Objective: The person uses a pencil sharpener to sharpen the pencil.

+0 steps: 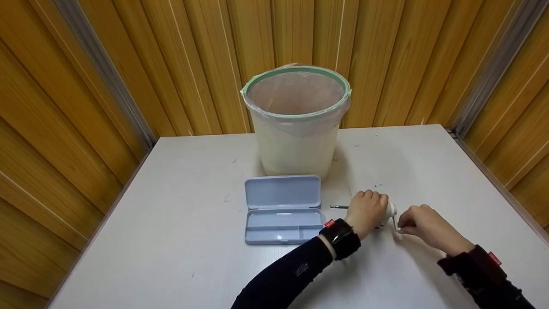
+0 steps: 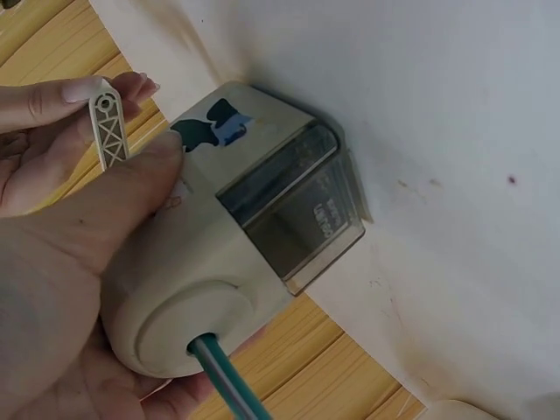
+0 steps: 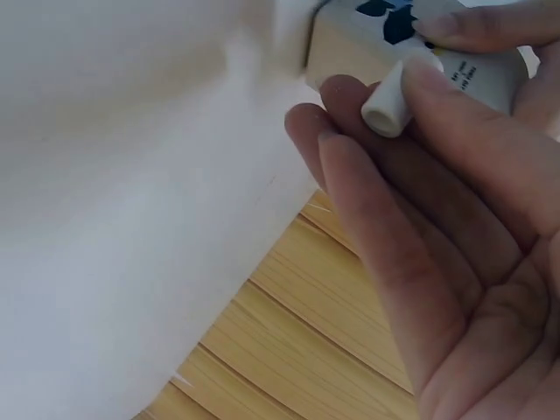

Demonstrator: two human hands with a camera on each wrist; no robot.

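Note:
My left hand (image 1: 367, 211) grips a white hand-crank pencil sharpener (image 2: 197, 254), its thumb over the top and its other fingers underneath. A green striped pencil (image 2: 229, 378) sticks out of the sharpener's round hole, pointing left in the head view. The sharpener has a clear shavings drawer (image 2: 306, 219) and dark blue printed shapes. On its other side, my right hand (image 1: 433, 227) pinches the white crank knob (image 3: 387, 112) between thumb and fingers. The crank arm (image 2: 108, 131) shows between the two hands in the left wrist view. How deep the pencil sits is hidden.
A light blue pencil case (image 1: 283, 192) lies with its lid raised, left of the left hand. Behind it stands a cream bin (image 1: 296, 148) with a green rim and a plastic liner. Wood-patterned walls enclose the white table (image 1: 171, 240). Small dark specks dot the tabletop.

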